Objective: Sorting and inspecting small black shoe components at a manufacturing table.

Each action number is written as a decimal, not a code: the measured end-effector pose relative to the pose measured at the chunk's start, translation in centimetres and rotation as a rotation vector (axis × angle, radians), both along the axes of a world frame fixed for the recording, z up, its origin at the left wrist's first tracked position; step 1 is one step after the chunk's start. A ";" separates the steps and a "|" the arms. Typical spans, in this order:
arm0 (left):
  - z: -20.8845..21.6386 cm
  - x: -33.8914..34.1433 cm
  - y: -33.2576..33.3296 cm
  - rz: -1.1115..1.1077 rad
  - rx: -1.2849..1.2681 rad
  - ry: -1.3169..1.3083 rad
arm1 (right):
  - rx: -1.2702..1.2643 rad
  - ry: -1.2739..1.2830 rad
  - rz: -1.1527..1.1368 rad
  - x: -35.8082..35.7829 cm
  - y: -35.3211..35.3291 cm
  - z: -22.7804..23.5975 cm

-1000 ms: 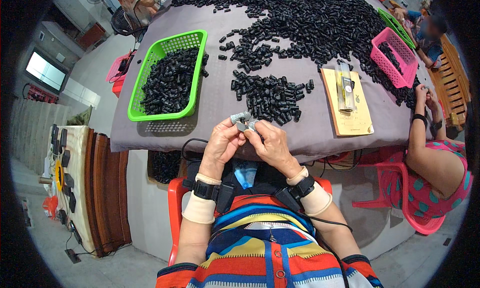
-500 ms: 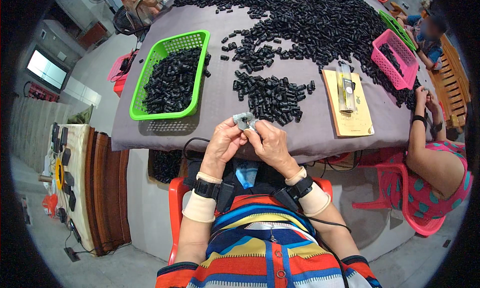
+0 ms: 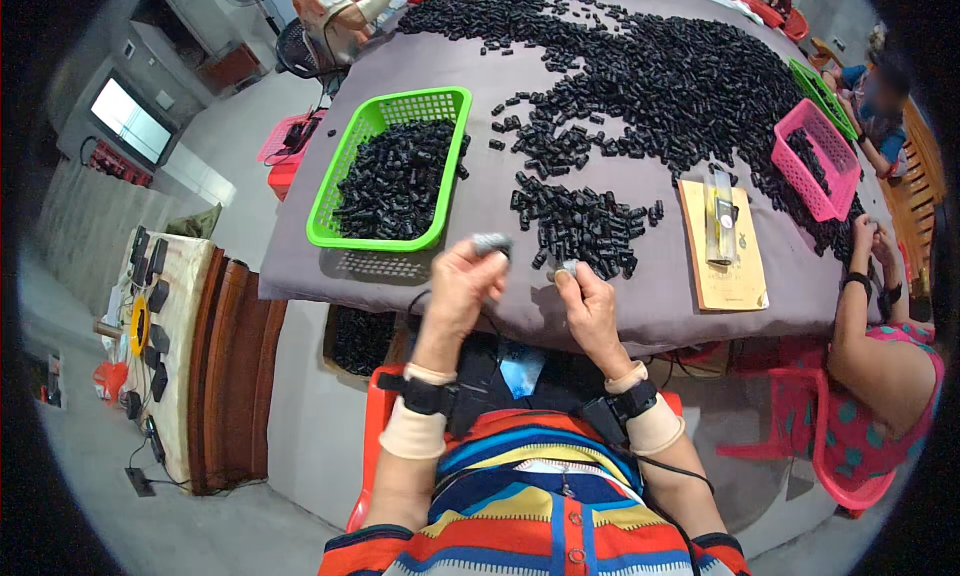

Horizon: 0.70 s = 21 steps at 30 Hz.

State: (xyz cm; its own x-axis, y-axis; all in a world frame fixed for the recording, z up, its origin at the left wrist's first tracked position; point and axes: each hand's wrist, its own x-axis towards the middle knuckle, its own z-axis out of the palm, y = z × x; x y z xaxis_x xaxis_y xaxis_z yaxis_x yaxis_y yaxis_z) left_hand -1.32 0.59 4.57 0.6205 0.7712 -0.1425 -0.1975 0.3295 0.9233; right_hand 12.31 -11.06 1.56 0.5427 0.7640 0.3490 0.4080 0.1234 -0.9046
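My left hand [image 3: 460,291] is raised over the table's near edge, its fingers closed in a pinch. A grey cover [image 3: 490,243] wraps a fingertip there, with a dark bit beside it, too blurred to name. To its right, my right hand [image 3: 595,311] is also pinched, a grey cover [image 3: 566,268] showing at its fingertips; what it holds, if anything, is hidden. Just beyond that hand lies a small heap of short black cylindrical parts [image 3: 580,226]. More such black parts [image 3: 395,181] fill a green plastic basket [image 3: 318,226] beyond my left hand.
A large spread of black parts [image 3: 660,86] covers the far table. To the right lie a yellow booklet [image 3: 735,288] with a clear case [image 3: 722,221] on it, and a pink basket [image 3: 838,201]. Another person's hands [image 3: 872,236] work at the right edge. A cable [image 3: 418,301] hangs near my left wrist.
My hands, together half a second ago at a small dark piece, have parted: the left stays left, the right has moved right. The whole view has shifted, moving the table rightward in it.
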 end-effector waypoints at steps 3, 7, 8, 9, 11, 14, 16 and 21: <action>4.1 -1.6 3.8 0.213 0.315 0.103 | 0.006 0.083 -0.001 -0.2 0.2 0.3; 6.3 -1.2 6.5 0.515 0.768 0.326 | -0.010 0.232 -0.011 0.6 0.4 -0.8; 6.1 -1.1 6.4 0.554 0.922 0.426 | -0.023 0.296 -0.013 0.8 0.4 -0.8; 4.8 -0.6 6.1 0.421 0.828 0.377 | -0.028 0.296 -0.021 1.0 0.4 -0.9; 2.9 0.9 3.8 0.171 0.574 0.387 | -0.007 0.363 0.006 1.1 0.3 -0.9; -2.8 2.8 1.5 0.101 0.773 0.443 | -0.014 0.338 0.021 0.2 0.3 -0.1; -2.4 3.9 0.0 0.112 1.081 0.684 | 0.000 0.330 0.016 0.3 0.3 -0.9; -2.4 4.5 -1.3 0.094 1.065 0.807 | 0.051 0.303 0.020 0.6 0.4 -1.4</action>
State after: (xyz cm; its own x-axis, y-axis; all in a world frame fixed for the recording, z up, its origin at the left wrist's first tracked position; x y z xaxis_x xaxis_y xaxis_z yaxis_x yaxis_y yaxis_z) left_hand 3.23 -0.67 2.22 0.5865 0.7699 0.2517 0.5387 -0.6028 0.5886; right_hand 12.88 -10.62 0.18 0.6130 0.7610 0.2123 0.1181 0.1774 -0.9770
